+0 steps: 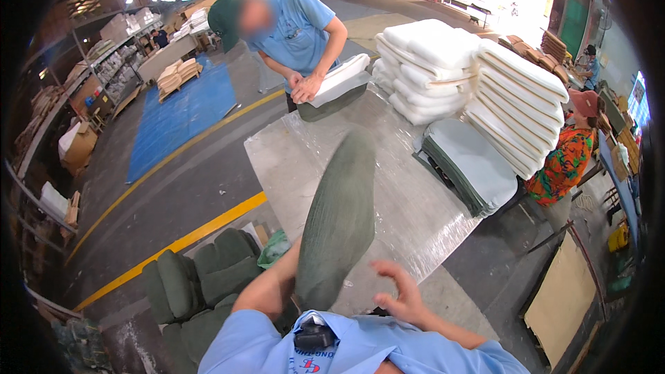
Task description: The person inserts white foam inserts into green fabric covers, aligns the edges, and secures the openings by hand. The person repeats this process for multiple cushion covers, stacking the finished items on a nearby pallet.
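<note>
Long green padded piece held up at the near edge of the tabletop, the right hand open beside it

A long dark green padded piece [337,218] rises in front of the wearer's chest, tilted, its lower end close to the blue shirt [374,343] and its rounded upper end over the middle of the tabletop [287,159]. The left forearm [267,284] passes behind the green padded piece near its lower end, so the left hand is hidden and I cannot tell how its fingers stand. The right hand [405,298] is just off the near edge of the tabletop, empty as far as it shows, with thumb and fingers parted and a gap between it and the piece; whether the piece touches the tabletop is hard to judge from this angle.

At the far left edge, a co-worker in a cap [291,24] leans in, both hands close together on a layered piece [336,100] of green, grey and white. Toward the far right corner stand tall stacks of folded white padding [433,62]. Along the right edge, in front of that padding, lies a pile of green covers [474,163] with a pale grey top. Beyond the left edge, low beside the wearer, plump dark green cushions [225,263] sit close together, and a light green plastic bag [275,248] lies near them
</note>
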Available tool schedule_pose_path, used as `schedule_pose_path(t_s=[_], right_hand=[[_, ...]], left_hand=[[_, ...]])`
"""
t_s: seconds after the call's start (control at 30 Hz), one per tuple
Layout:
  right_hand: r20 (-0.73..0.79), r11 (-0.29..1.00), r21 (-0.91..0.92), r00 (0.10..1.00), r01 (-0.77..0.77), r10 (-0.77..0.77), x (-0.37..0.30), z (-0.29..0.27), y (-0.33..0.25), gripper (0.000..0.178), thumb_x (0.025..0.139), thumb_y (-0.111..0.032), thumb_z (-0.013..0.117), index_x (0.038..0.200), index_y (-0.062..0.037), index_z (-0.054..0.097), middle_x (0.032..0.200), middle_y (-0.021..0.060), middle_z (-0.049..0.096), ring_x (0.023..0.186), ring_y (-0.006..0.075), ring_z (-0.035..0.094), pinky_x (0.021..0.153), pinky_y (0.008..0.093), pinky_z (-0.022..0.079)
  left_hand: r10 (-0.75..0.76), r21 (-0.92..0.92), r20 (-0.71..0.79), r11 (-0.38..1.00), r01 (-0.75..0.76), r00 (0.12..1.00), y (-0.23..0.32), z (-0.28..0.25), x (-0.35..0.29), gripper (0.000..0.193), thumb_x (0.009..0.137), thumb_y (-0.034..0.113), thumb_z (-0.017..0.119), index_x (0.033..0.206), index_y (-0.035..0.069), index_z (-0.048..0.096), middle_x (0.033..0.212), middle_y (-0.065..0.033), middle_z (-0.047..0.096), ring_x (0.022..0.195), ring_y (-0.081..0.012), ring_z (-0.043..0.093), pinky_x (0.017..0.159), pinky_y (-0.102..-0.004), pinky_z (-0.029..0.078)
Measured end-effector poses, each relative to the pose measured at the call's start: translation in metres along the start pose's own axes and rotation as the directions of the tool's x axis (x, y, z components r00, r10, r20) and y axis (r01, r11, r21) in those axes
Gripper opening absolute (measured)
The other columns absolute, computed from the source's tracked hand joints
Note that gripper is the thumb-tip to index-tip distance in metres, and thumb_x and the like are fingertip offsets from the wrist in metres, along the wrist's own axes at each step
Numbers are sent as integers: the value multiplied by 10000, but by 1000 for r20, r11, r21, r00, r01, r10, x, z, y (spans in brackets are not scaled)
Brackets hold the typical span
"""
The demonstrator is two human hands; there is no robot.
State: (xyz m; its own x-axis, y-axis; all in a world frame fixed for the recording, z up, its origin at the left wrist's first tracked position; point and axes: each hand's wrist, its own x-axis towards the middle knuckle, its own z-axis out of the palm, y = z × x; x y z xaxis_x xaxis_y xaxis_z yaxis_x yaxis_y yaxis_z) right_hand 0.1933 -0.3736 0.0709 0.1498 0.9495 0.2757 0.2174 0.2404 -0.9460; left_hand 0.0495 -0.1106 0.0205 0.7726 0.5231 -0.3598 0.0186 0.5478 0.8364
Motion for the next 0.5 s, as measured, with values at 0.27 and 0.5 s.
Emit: schedule_pose_path(t_s=[0.27, 0.5], right_hand=[[-638, 958, 266, 725, -108, 259, 42, -68, 37, 422, 1130, -339, 508, 1368, -10, 625, 1302, 90, 669, 1218, 187, 590, 1050, 354, 439], [-321, 730, 427, 666, -533, 674, -29, -64, 101, 440, 1032, -281, 705, 1327, 37, 632, 1068, 99, 706, 948, 188, 690, 856, 334, 546]], left_hand=[[-427, 888, 22, 423, 179, 904, -27, 5, 0, 758, 1083, 654, 408, 1458, 25, 606, 1404, -221, 666, 1323, -375, 600, 1132, -476, 452], [-99, 986, 145, 99, -135, 984, -94, 15, -15, 496, 1083, 499, 489, 1164, 65, 716, 1117, -236, 729, 1070, -464, 685, 897, -574, 539]])
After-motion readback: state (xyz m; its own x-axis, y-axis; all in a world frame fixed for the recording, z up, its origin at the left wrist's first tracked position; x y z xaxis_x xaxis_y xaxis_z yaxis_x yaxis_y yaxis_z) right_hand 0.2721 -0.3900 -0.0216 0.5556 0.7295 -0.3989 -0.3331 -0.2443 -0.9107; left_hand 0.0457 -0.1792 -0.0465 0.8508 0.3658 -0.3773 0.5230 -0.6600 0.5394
